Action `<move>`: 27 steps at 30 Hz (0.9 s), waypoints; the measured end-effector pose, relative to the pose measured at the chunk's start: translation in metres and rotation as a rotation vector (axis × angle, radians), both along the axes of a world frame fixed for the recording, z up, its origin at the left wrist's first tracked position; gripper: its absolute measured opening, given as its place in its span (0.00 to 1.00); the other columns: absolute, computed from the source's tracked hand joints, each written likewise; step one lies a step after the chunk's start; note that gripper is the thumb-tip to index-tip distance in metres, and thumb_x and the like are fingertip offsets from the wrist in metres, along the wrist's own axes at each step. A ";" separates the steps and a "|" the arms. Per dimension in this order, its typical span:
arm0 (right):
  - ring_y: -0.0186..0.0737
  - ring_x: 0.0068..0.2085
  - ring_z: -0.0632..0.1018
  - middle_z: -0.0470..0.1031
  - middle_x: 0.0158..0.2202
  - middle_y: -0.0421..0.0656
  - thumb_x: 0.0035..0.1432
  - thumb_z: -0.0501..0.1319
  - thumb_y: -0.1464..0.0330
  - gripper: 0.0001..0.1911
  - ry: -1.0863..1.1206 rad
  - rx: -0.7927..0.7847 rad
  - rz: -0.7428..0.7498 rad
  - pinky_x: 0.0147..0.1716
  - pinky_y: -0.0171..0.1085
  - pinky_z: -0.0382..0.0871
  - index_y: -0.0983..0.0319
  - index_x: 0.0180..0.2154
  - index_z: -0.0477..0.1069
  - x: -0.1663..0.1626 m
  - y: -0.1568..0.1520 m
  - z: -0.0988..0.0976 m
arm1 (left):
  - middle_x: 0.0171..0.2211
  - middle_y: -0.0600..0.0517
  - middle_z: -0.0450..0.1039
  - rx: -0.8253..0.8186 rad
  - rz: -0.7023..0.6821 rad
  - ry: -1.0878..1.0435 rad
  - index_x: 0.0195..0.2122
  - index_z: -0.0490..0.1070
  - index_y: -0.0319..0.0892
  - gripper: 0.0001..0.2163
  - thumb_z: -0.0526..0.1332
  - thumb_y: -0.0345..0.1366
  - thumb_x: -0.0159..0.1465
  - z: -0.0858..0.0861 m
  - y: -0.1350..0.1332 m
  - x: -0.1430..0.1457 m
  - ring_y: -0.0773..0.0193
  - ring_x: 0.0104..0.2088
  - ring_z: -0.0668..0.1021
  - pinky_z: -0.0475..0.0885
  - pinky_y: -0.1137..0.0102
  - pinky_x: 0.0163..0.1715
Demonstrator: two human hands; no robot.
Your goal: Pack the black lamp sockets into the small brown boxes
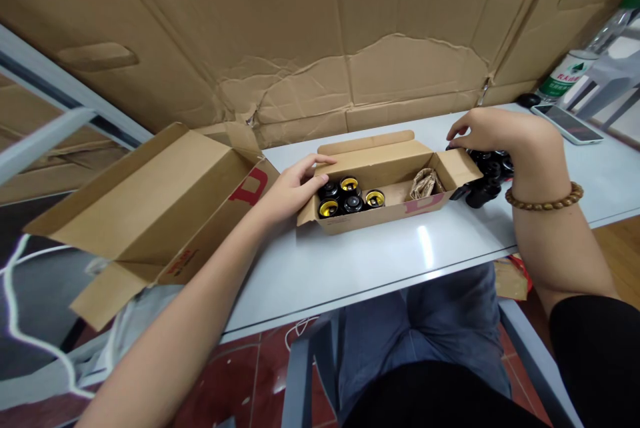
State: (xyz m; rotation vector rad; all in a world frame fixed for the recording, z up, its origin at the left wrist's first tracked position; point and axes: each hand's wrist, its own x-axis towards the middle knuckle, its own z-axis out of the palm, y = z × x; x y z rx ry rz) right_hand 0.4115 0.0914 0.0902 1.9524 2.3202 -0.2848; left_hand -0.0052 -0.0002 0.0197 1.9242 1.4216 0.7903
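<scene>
A long open cardboard box [345, 224] lies on the table in front of me. Several black cylindrical parts [353, 204] stand upright at its left end, some with yellow insides facing up. Crumpled brown paper [425, 185] fills part of the right end. My left hand [295, 189] grips the box's left end, thumb and fingers at the rim. To the right, a pile of similar black parts [487, 181] lies beside the box. My right hand [487, 129] reaches over it, bent fingers on a black part at the pile's left, mostly hidden behind the box flap.
A larger open cardboard box [150, 198] with red print is tilted at the left of the table [370, 265]. A phone [567, 123] and a water bottle [565, 75] are at the far right. Cardboard sheeting [300, 28] stands behind the table.
</scene>
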 end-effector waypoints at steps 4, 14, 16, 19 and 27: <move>0.52 0.42 0.85 0.90 0.49 0.46 0.60 0.68 0.63 0.18 -0.012 -0.079 -0.011 0.40 0.46 0.74 0.55 0.51 0.87 0.001 0.005 -0.003 | 0.50 0.47 0.84 -0.002 -0.003 0.015 0.64 0.77 0.47 0.23 0.61 0.51 0.73 0.001 0.000 0.000 0.43 0.53 0.82 0.76 0.51 0.59; 0.61 0.57 0.82 0.82 0.61 0.60 0.70 0.64 0.64 0.23 0.082 0.217 0.007 0.56 0.52 0.75 0.63 0.63 0.80 -0.005 0.004 0.001 | 0.49 0.47 0.83 -0.015 0.006 0.052 0.65 0.76 0.46 0.25 0.59 0.52 0.72 0.001 0.002 -0.001 0.43 0.52 0.82 0.76 0.52 0.58; 0.60 0.65 0.78 0.76 0.67 0.63 0.74 0.58 0.69 0.25 0.227 0.397 0.041 0.66 0.53 0.70 0.65 0.68 0.75 -0.009 0.002 0.005 | 0.49 0.47 0.83 -0.012 0.002 0.059 0.65 0.76 0.45 0.25 0.59 0.52 0.72 0.001 0.003 -0.001 0.43 0.53 0.82 0.76 0.52 0.59; 0.56 0.65 0.76 0.78 0.62 0.60 0.76 0.53 0.72 0.20 0.463 0.553 0.141 0.70 0.53 0.68 0.63 0.60 0.79 -0.022 -0.005 0.007 | 0.50 0.46 0.83 -0.012 -0.004 0.051 0.64 0.76 0.45 0.25 0.60 0.52 0.73 0.001 0.002 -0.001 0.42 0.54 0.82 0.75 0.51 0.60; 0.58 0.54 0.80 0.78 0.53 0.53 0.74 0.65 0.51 0.18 0.665 0.531 0.461 0.62 0.58 0.73 0.57 0.52 0.80 -0.067 -0.034 -0.010 | 0.51 0.47 0.83 -0.015 0.017 0.060 0.65 0.76 0.45 0.25 0.59 0.52 0.73 0.002 -0.001 0.001 0.43 0.55 0.82 0.76 0.53 0.59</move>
